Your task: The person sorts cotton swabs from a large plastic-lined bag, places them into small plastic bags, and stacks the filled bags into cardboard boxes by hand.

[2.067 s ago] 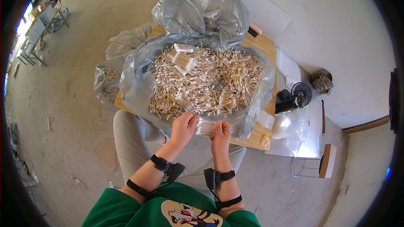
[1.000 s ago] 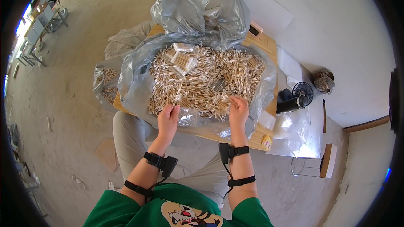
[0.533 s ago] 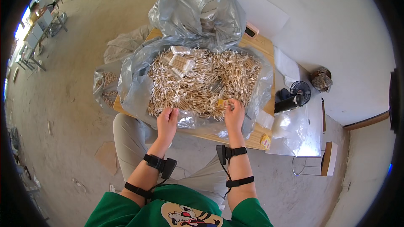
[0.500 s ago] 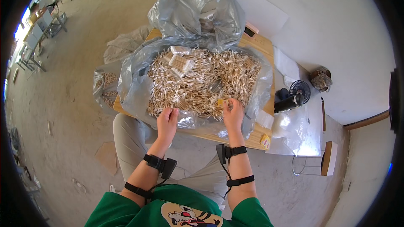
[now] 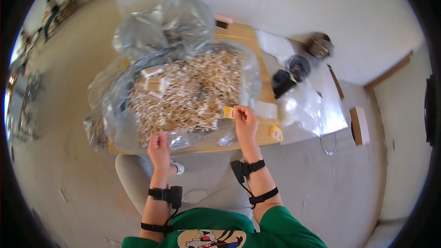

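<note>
Between thumb and fingers my right hand (image 5: 246, 126) pinches a small yellow card (image 5: 228, 112) at the near right edge of a heap of cotton swabs (image 5: 183, 96). The swabs have pale sticks and white tips and lie loose in a large, opened grey plastic bag (image 5: 250, 76). My left hand (image 5: 158, 151) is closed at the heap's near edge, fingertips together. Clear plastic (image 5: 178, 140) beside those fingertips looks like a small bag held in them, though blur softens it. Packed bundles of swabs (image 5: 156, 85) rest on the far left of the heap.
A wooden table (image 5: 264, 131) bears the heap, with another yellow packet (image 5: 275, 132) at its right corner. Beyond the heap bulges a grey plastic bag (image 5: 163, 25). A side table to the right holds a black fan (image 5: 297, 67) and clear plastic bags (image 5: 301, 110).
The view has swung right, so the table sits further left. My right hand has drawn the yellow card away from the swabs, toward the heap's right edge. My left hand stays closed.
</note>
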`<state>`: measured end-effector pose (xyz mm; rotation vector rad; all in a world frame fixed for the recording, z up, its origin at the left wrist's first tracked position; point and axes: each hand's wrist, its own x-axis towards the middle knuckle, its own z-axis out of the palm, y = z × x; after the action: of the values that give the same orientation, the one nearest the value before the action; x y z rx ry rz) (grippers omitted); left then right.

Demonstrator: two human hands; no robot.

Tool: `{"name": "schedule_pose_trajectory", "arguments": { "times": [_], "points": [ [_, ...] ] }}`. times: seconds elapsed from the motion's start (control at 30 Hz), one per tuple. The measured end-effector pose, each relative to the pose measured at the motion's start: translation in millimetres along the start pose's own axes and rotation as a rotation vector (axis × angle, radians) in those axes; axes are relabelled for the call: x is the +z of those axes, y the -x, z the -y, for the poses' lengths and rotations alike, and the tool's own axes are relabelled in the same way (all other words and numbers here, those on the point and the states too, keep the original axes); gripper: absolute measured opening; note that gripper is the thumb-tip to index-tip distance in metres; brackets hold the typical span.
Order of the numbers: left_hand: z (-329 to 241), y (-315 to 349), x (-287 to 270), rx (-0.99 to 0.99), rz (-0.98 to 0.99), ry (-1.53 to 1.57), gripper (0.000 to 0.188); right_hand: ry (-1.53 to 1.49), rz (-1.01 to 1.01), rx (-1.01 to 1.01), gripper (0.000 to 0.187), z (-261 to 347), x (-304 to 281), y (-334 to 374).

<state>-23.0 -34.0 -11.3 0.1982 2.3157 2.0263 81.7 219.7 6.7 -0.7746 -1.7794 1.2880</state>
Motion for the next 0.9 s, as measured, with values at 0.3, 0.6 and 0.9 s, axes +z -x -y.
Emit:
{"name": "schedule_pose_trajectory", "arguments": {
  "times": [0.3,0.6,0.9],
  "points": [
    [-2,-1,16,-0.026,0.077,-0.018,0.025,0.425,-0.423,0.249,0.015,-80,-165,14],
    [-29,20,36,0.037,0.299,-0.099,0.022,1.022,-0.357,-0.142,0.027,-65,-152,22],
    [-38,56,75,0.228,0.536,-0.015,0.014,-0.620,0.448,0.439,0.034,14,-43,105]
  ]
}}
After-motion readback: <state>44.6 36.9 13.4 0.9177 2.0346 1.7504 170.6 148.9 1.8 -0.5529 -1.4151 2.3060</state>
